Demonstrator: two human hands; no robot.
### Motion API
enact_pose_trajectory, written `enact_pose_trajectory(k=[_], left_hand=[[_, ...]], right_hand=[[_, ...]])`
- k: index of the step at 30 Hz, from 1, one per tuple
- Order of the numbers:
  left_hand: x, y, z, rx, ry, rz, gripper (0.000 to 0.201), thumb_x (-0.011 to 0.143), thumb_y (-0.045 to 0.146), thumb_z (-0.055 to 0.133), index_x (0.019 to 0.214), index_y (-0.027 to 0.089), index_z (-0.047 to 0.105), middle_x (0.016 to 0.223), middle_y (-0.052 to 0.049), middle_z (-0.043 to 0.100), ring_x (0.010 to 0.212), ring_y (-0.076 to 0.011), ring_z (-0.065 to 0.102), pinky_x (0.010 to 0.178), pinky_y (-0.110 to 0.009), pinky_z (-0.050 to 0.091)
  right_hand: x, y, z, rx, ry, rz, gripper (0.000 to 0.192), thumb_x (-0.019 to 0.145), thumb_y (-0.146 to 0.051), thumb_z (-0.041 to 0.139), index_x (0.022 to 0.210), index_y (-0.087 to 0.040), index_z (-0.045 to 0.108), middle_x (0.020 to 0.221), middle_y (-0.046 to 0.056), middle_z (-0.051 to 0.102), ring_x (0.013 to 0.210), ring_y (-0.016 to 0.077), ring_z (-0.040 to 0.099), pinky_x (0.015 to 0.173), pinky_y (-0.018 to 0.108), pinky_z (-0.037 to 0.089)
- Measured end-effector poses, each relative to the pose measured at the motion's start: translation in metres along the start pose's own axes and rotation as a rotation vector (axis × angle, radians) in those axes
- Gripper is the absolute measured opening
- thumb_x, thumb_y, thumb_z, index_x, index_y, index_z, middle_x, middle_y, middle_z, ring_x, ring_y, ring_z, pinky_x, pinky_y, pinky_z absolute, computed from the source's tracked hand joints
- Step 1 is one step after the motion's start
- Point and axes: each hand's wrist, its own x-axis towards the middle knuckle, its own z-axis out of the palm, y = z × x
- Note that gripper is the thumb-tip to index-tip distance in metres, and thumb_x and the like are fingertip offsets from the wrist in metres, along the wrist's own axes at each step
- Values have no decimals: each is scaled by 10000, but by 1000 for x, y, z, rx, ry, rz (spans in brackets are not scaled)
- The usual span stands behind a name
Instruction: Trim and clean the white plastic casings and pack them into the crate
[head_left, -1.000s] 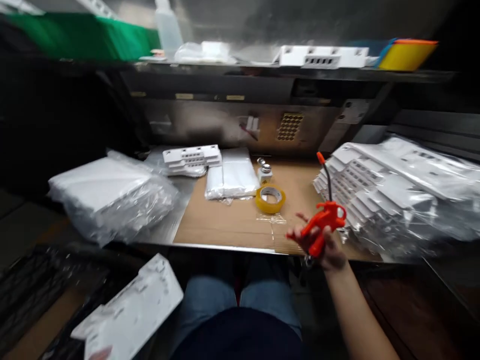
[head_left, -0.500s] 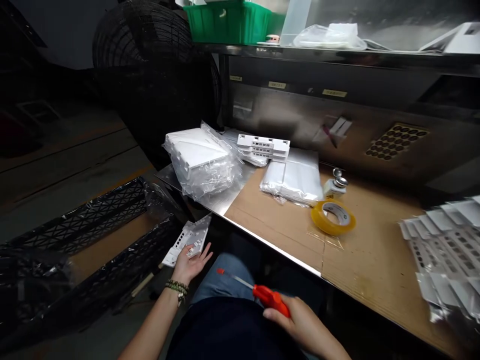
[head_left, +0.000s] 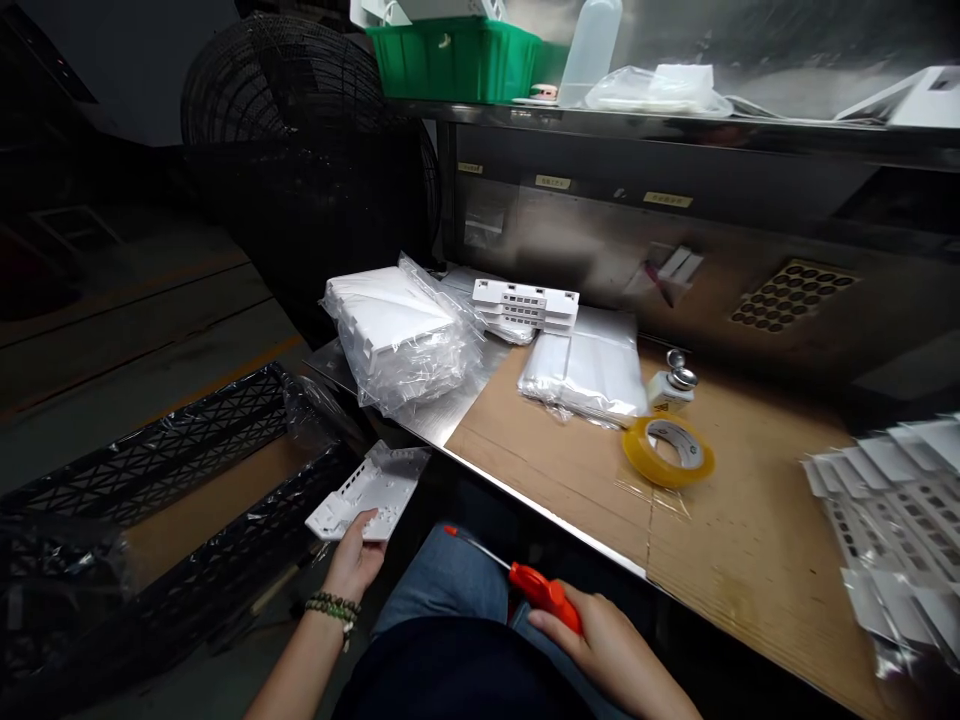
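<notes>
Air gun [head_left: 546,600], high a second ago, is low in the right hand [head_left: 604,638]; left hand [head_left: 352,570] reaches out, holding a white plastic cover [head_left: 386,488].

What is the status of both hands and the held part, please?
Left hand holding white plastic part, off the table. Right hand gripping red air gun, tip toward part. No obstacle visible between tip and part.

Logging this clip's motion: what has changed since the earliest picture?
The view swung left. The right hand brought the red plastic air gun leftward over the lap, pointing toward the white plastic panel in the left hand. Both remain held; the round yellow tape roll stayed put.
</notes>
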Motion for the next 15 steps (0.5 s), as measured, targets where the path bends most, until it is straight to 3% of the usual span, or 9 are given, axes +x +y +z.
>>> enact_pose_trajectory(k=[4, 6, 11, 13, 15], left_hand=[[-3, 3, 0, 2, 29, -4, 150, 970, 159, 679, 1118, 135, 672, 1004, -35, 707, 768, -138, 691, 621, -254, 607], [-6, 4, 1, 12, 41, 5, 147, 972, 100, 645, 1114, 128, 673, 961, -25, 713, 734, -125, 690, 603, -232, 604], [-19, 7, 6, 97, 20, 15, 368, 905, -40, 528, 1112, 202, 713, 735, 34, 714, 594, -111, 682, 569, -152, 589], [-31, 12, 5, 149, 17, 12, 407, 882, -19, 530, 1133, 244, 712, 703, 46, 720, 569, -133, 685, 530, -169, 582], [-47, 19, 1, 250, 10, -10, 378, 882, 58, 567, 1156, 274, 711, 768, 30, 757, 624, -192, 720, 541, -259, 607]], right_hand=[[-2, -5, -3, 26, -44, -68, 518, 932, -728, 535, 954, -237, 700, 874, 38, 750, 792, 231, 662, 684, 271, 383], [-6, -8, -5, 5, 14, -45, 518, 941, -722, 529, 944, -233, 701, 874, 46, 758, 796, 236, 672, 679, 273, 371], [-18, -14, -9, -2, 18, -26, 536, 874, -764, 605, 943, -249, 734, 886, 47, 777, 812, 251, 698, 683, 275, 386], [-21, -14, -10, 13, 70, -4, 511, 862, -742, 642, 937, -246, 744, 864, 45, 780, 817, 260, 708, 706, 285, 414], [-27, -10, -13, 156, 52, -31, 455, 870, -685, 677, 967, -247, 753, 827, 32, 781, 823, 249, 724, 729, 282, 454]])
